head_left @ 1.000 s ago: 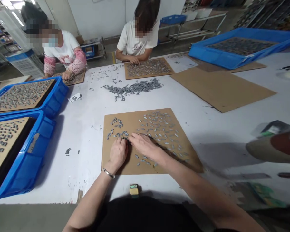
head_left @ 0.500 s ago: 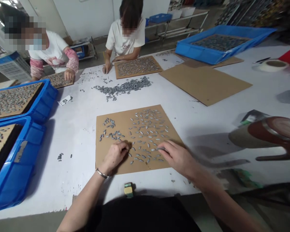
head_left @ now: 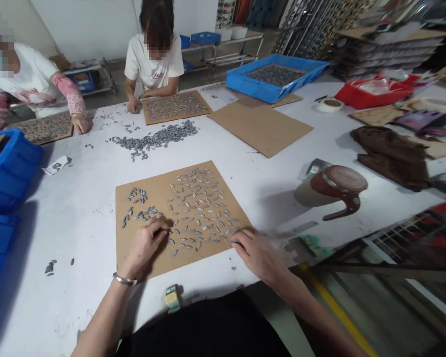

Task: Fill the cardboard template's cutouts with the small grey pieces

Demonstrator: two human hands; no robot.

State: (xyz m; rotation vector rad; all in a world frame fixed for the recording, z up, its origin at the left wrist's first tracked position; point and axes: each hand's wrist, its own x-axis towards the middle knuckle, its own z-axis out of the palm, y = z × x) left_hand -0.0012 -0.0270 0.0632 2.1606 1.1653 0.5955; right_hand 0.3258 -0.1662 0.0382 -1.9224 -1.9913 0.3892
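In front of me a brown cardboard sheet (head_left: 163, 263) carries many small grey leaf-shaped pieces (head_left: 196, 231). On its right half they lie spread singly; at the left are looser clusters (head_left: 147, 213). My left hand (head_left: 144, 245), with a bracelet at the wrist, is closed in a pinch over the sheet's middle, beside the spread pieces. Whatever sits between its fingertips is hidden. At the sheet's right front edge my right hand (head_left: 256, 253) is closed, thumb and finger pinching a small grey piece (head_left: 235, 241).
A heap of grey pieces (head_left: 159, 136) lies beyond the sheet. Two people sit across the table, each at a filled board. Blue trays (head_left: 260, 91) stand at back and left. To the right are a lidded mug (head_left: 319, 188), bare cardboard (head_left: 260, 126) and a tape roll (head_left: 330, 104).
The view has swung right, so everything sits further left. My right hand has moved from among the spread pieces to the sheet's right front edge. My left hand stays over the middle.
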